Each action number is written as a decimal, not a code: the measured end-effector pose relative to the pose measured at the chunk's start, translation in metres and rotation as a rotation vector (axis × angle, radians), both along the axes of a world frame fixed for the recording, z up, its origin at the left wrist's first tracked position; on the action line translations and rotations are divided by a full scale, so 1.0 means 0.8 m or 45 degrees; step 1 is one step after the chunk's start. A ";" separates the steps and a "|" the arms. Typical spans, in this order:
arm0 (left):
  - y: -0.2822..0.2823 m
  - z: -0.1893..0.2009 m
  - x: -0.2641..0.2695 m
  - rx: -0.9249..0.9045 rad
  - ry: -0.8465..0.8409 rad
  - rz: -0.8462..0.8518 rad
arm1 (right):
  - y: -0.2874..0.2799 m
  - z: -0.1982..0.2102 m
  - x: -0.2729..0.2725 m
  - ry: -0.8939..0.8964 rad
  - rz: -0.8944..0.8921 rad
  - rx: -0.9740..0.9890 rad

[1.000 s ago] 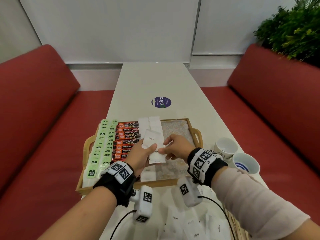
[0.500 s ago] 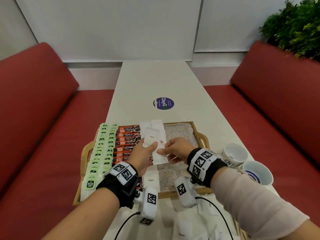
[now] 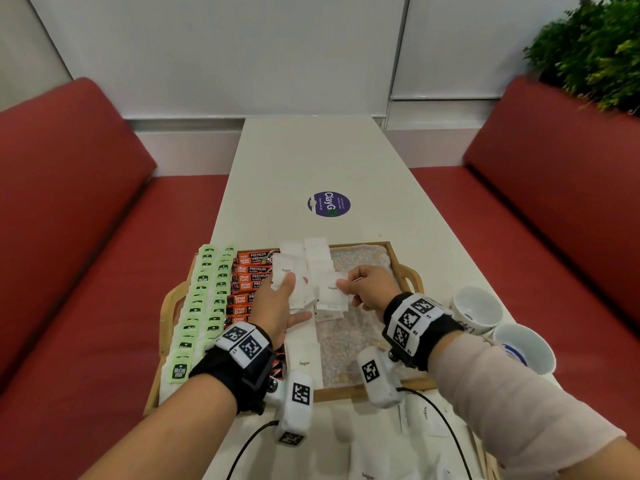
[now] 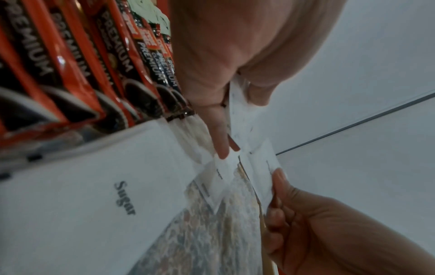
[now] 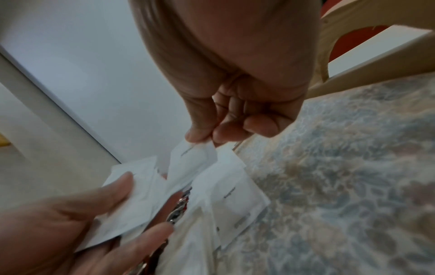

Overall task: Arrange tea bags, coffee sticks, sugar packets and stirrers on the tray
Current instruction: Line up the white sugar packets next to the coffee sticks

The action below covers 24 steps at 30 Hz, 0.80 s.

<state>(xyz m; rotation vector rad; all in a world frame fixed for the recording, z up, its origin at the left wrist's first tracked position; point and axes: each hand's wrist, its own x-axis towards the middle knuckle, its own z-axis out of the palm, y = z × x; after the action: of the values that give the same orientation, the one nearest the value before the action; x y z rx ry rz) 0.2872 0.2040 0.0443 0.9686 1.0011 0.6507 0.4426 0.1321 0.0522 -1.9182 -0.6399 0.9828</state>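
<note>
Right hand (image 3: 367, 287) with one sugar packet (image 3: 330, 292), now apart from left-hand stack (image 3: 287, 271)

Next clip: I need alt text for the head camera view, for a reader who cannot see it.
Over a wooden tray, the left hand holds a small stack of white sugar packets while the right hand pinches one sugar packet. Green tea bags and orange coffee sticks fill the tray's left side; two white cups stand right of it.

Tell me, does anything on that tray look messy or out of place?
Yes. The white sugar packets lie overlapped and crooked, unlike the neat green tea bags and orange coffee sticks. More sugar packets lie loose on the table off the tray.
</note>
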 end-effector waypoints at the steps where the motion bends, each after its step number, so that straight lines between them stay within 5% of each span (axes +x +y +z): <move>1: 0.003 -0.002 -0.001 -0.005 0.018 0.025 | 0.000 -0.001 0.003 -0.021 -0.009 -0.028; 18: 0.019 -0.006 -0.008 -0.149 -0.052 0.080 | 0.036 -0.020 -0.009 -0.318 0.254 -0.506; 24: 0.012 -0.001 -0.009 -0.128 -0.063 -0.081 | 0.031 -0.018 -0.007 -0.487 0.287 -0.478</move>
<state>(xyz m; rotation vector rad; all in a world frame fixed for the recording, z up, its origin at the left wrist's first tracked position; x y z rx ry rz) 0.2800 0.2132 0.0434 0.8890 0.9469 0.5635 0.4374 0.1570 0.0379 -2.4396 -0.9611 0.9278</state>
